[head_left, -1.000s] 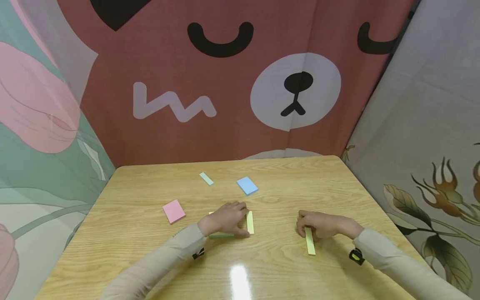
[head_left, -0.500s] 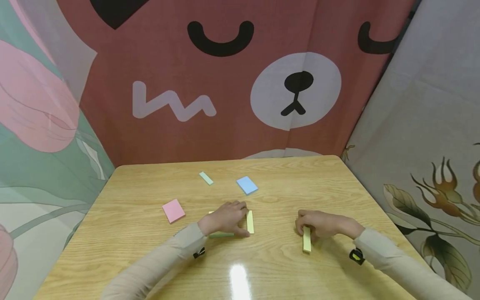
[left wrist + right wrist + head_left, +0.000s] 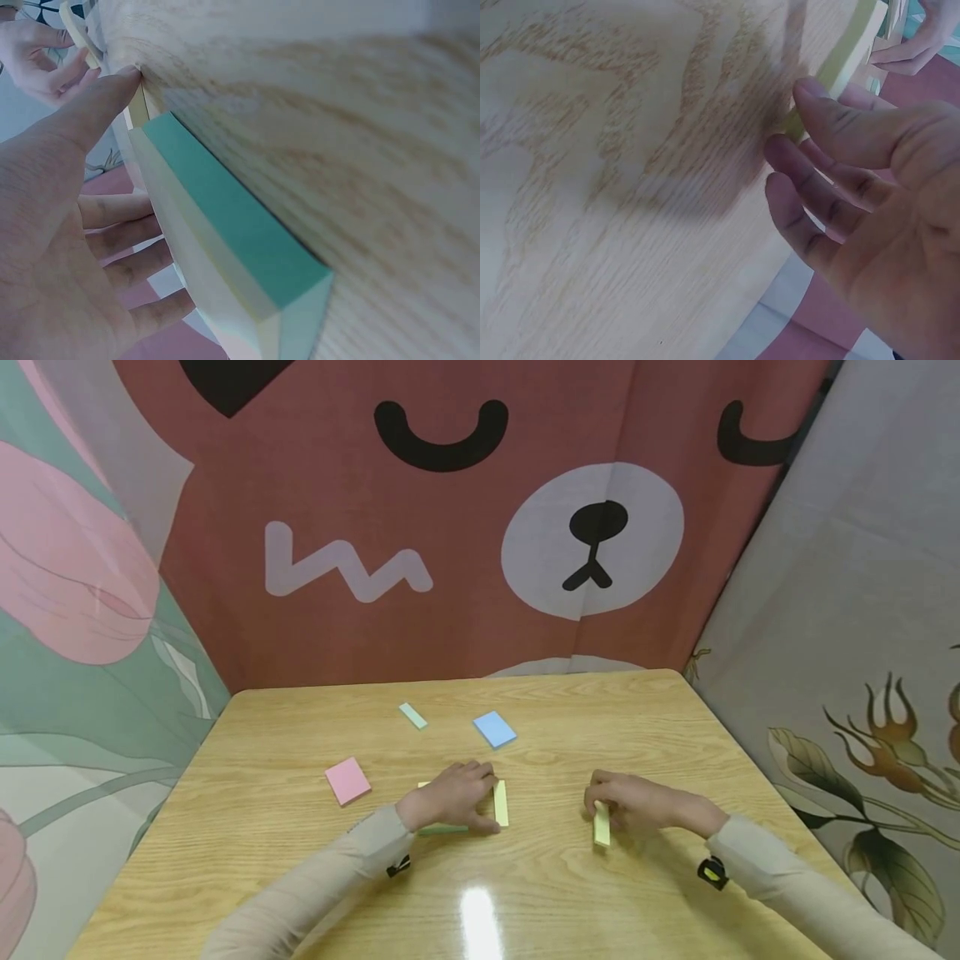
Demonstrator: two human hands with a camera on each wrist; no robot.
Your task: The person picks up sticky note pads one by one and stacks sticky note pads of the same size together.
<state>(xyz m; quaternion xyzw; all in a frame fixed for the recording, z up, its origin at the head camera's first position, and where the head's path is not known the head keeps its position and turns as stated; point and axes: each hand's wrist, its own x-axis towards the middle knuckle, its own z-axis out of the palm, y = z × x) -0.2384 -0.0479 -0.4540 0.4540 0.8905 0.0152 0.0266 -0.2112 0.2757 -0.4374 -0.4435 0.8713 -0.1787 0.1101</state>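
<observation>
My left hand lies spread over a sticky note pad, mostly hidden in the head view except for its green edge. In the left wrist view this pad has a teal layer against the table and a paler layer over it. A pale yellow strip pad lies along its right side, between the thumb and forefinger tips. Farther right, my right hand pinches another yellow strip of sticky notes between thumb and fingers; the right wrist view shows the strip tilted beside the thumb.
A pink square pad lies left of the left hand. Toward the back are a small green strip and a blue square pad. The wooden table ends at a printed curtain.
My right hand has shifted slightly left and away from me, and the yellow strip has moved left with it, its near end drawing back toward the fingers. The left hand stays in place.
</observation>
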